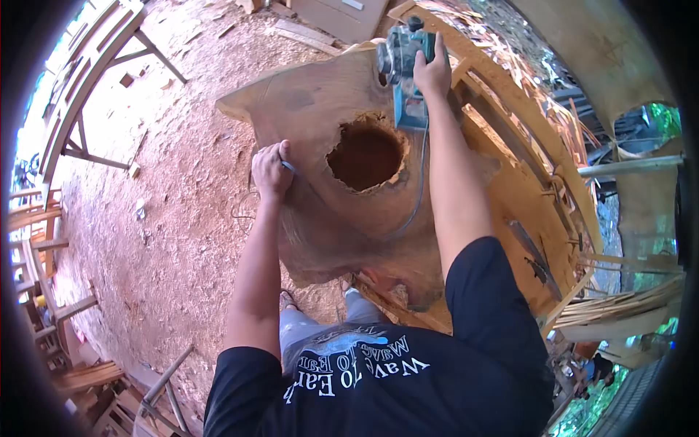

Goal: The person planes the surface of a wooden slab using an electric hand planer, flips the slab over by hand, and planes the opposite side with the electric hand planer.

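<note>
A large, irregular wooden slab (313, 109) with a ragged round hole (366, 156) lies in front of me. My right hand (432, 71) is wrapped around the handle of a teal, dusty power tool, a belt sander by its look (410, 105), at the slab's far right edge. From the sander a blue-grey power cord (422, 182) curves down across the wood. My left hand (271, 171) is closed at the slab's left edge, with a stretch of the cord coming out of it. The sander's underside is hidden.
Right of the slab is a dust-covered wooden table (524, 218) with slats and a dark narrow tool or bar (535, 258) on it. Wood chips cover the ground (175, 218). A curved wooden frame (87, 95) stands at the upper left, stacked timber (44, 269) at the left.
</note>
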Available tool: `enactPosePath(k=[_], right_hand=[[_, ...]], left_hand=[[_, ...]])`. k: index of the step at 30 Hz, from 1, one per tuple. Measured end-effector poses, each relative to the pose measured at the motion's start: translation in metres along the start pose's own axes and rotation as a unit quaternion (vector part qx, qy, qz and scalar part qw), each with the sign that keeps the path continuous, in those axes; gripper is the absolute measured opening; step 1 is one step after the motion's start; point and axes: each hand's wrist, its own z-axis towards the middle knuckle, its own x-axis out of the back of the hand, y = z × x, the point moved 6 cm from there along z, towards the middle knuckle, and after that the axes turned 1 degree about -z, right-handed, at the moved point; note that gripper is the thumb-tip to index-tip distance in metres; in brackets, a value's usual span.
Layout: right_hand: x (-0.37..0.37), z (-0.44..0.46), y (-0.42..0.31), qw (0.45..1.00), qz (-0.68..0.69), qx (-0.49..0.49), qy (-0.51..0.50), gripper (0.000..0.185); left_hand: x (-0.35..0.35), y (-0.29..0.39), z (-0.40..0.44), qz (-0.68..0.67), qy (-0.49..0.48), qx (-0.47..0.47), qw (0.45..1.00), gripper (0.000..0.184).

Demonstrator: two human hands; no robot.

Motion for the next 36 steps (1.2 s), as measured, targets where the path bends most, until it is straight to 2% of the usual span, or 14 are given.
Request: enactPosePath(k=[4,7,9,11,15,18,22,24,25,26,27,30,32,36], right_hand=[[0.011,-0.014,-0.008,0.998,0.015,-0.033,-0.043,0.071],[0.061,-0.078,-0.02,0.997,0.039,0.068,-0.003,0.07],[0.098,-0.131,-0.02,0.982,0.119,-0.04,-0.138,0.069],[0.142,-0.177,-0.032,0.978,0.146,-0.012,-0.148,0.069],[0.168,-0.211,-0.014,0.963,0.16,-0.076,-0.204,0.068],[0.153,-0.196,-0.018,0.963,0.156,-0.078,-0.205,0.067],[0.107,-0.142,-0.041,0.976,0.136,-0.014,-0.172,0.067],[0.068,-0.111,-0.053,0.976,0.129,-0.009,-0.173,0.068],[0.052,-0.095,-0.059,0.982,0.11,0.04,-0.147,0.067],[0.032,-0.079,-0.06,0.98,0.121,0.012,-0.158,0.066],[0.025,-0.061,-0.077,0.983,0.098,0.021,-0.153,0.065],[-0.046,-0.007,-0.064,0.981,0.155,0.083,-0.081,0.067],[-0.058,0.009,-0.076,0.983,0.149,0.077,-0.081,0.067],[-0.06,0.011,-0.066,0.981,0.139,0.125,-0.055,0.069]], left_hand=[[0.0,-0.001,0.0,0.011,0.016,0.004,1.0,0.044],[0.003,0.0,-0.001,-0.015,0.018,-0.003,1.0,0.046],[0.003,-0.004,-0.003,-0.036,0.023,-0.009,0.999,0.044],[0.0,-0.008,-0.003,-0.056,0.035,-0.02,0.998,0.043],[0.001,-0.006,-0.006,-0.062,0.048,-0.026,0.997,0.04],[0.002,-0.001,-0.005,-0.041,0.042,-0.02,0.998,0.037],[0.009,0.009,-0.004,-0.029,0.045,-0.025,0.998,0.028],[0.01,0.005,0.003,-0.099,-0.013,-0.023,0.995,0.016],[0.013,0.011,0.003,-0.066,0.004,-0.037,0.997,0.014],[0.005,0.003,0.003,-0.045,-0.057,-0.035,0.997,0.013],[0.001,-0.005,0.001,-0.072,0.0,-0.041,0.997,0.015],[0.004,0.0,-0.001,-0.035,0.037,-0.031,0.998,0.025],[0.009,0.003,0.002,-0.071,0.041,-0.004,0.997,0.034],[0.008,0.0,0.002,-0.053,0.035,-0.011,0.998,0.031]])
